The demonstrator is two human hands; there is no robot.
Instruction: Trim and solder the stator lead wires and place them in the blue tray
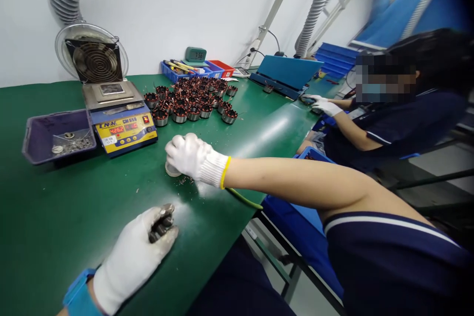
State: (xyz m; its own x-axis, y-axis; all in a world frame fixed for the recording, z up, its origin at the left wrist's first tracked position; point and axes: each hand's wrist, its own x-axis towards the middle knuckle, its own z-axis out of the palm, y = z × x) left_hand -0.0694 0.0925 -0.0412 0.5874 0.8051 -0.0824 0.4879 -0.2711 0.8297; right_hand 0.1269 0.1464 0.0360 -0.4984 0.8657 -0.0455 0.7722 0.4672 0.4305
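My right hand (192, 158), in a white knitted glove with a yellow cuff edge, is closed over a small, whitish round container (172, 170) on the green table. Only the container's lower edge shows below the fingers. Small dark crumbs (183, 180) lie scattered beside it. Nearer to me, my left hand (137, 247) rests low over the tabletop in a white glove with dark, soiled fingertips. Its fingers are loosely curled and the thumb stands apart, with nothing visible between them. A green cord-like strip (244, 199) runs out from under my right wrist.
A soldering station (126, 128) with a fan (94, 60) stands at the left, beside a purple tray (33, 133) of small parts. Several copper-wound stators (192, 101) crowd the back. Behind them are blue bins (174, 75) and a clock (196, 54). A gloved co-worker (403, 113) sits at right.
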